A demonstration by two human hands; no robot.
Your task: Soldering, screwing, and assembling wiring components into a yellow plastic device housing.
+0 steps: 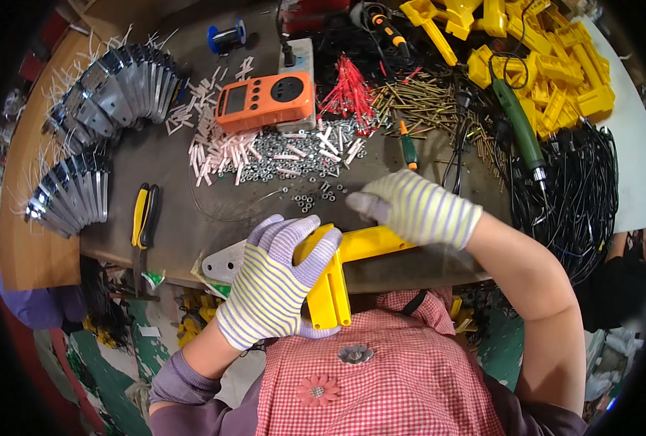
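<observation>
My left hand (pixel 275 276), in a striped work glove, is wrapped round a yellow plastic housing (pixel 330 294) with a long arm stretching right. It holds the housing at the table's front edge, close to my body. Just beyond that arm hovers my right hand (pixel 424 211), gloved alike, its fingers pinched together; whatever they hold, if anything, is hidden. Several small nuts (pixel 305 202) lie loose on the table to the left of those fingertips. Beside my left wrist a grey metal plate (pixel 223 263) with holes sticks out, partly covered by my hand.
Farther back are an orange meter (pixel 265 100), red-wired parts (pixel 348 94), long screws (pixel 424 105) and a small screwdriver (pixel 408 145). Yellow-handled pliers (pixel 145 214) and fanned metal plates (pixel 72 189) lie left. A green electric screwdriver (pixel 519 127), black cables (pixel 570 196) and yellow housings (pixel 548 65) occupy the right.
</observation>
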